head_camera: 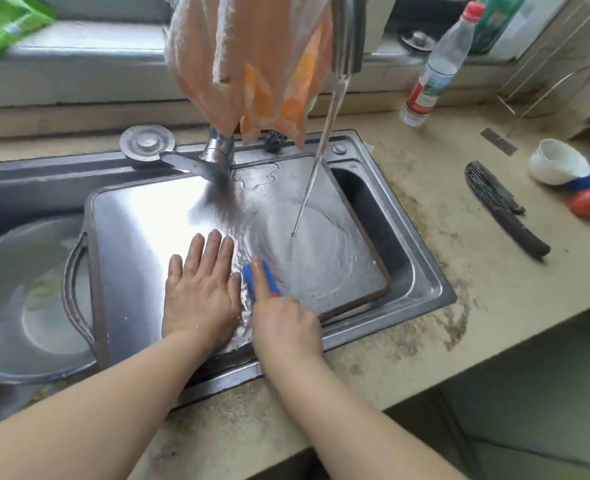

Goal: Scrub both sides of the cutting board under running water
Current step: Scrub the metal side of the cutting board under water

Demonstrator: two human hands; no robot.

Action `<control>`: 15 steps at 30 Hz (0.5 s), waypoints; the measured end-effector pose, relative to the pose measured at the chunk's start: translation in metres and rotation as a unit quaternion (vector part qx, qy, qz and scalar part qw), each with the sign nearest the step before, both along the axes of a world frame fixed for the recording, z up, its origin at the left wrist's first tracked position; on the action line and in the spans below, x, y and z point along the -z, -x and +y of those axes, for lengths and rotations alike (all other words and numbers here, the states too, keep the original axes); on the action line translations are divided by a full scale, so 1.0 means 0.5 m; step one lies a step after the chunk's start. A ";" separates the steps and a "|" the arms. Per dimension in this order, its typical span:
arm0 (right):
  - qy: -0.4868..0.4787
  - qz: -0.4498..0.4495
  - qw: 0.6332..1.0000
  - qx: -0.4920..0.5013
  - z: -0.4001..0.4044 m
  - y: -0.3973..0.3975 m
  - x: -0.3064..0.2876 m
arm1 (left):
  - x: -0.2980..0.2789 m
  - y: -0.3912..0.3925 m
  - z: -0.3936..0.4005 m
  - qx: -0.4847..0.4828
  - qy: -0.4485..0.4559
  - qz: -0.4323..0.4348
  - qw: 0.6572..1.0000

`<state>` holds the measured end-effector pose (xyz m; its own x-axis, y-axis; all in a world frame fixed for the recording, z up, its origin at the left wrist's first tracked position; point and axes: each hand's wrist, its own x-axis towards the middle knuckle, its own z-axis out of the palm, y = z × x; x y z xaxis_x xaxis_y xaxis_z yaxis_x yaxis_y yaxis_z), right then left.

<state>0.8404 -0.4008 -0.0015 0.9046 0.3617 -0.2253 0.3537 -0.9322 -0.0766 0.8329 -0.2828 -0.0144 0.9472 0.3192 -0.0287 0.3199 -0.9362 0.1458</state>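
A shiny rectangular stainless-steel cutting board [148, 220] with a dark rim and a loop handle at its left end lies flat across the steel sink [414, 271], covering most of the right basin and reaching left over the divider. The left hand [201, 289] lies flat on the near middle of the board, fingers straight and spread, palm pressing down. Just to its right, the right hand [283, 327] grips a blue scrubbing sponge [260, 277], index finger stretched along the top of it, the other fingers curled round; the sponge touches the wet board. A thin stream of water [321, 161] falls from the steel tap spout [347, 36] and strikes the board right of centre, far from the sponge, spreading in rings. A peach and orange cloth [238, 64] hangs over the tap. In the left basin sits a round metal bowl [19, 289] holding water. On the speckled beige bench [477, 289] to the right lie a black-handled cleaver [498, 202], a white cup [556, 164] on its side, something red and round [588, 202], and farther off a clear plastic bottle [439, 67] with a red cap. A green packet [6, 22] rests on the far left ledge.
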 end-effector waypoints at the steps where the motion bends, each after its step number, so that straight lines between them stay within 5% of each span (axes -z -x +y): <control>1: 0.014 -0.011 1.000 0.018 -0.033 -0.023 -0.001 | 0.003 -0.001 0.001 0.000 0.003 -0.001 1.000; 8: 0.070 -0.028 0.970 0.232 -0.238 -0.135 -0.037 | 0.009 0.001 0.001 -0.004 0.013 -0.007 1.000; 15: 0.053 0.003 0.978 0.201 -0.255 -0.101 -0.019 | 0.012 0.000 0.002 -0.002 0.022 -0.016 1.000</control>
<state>0.8908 -0.5285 0.0081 0.9676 -0.0497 -0.2476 -0.0442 -0.9986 0.0279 0.8327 -0.2817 -0.0205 0.9464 0.3227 -0.0123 0.3187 -0.9269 0.1981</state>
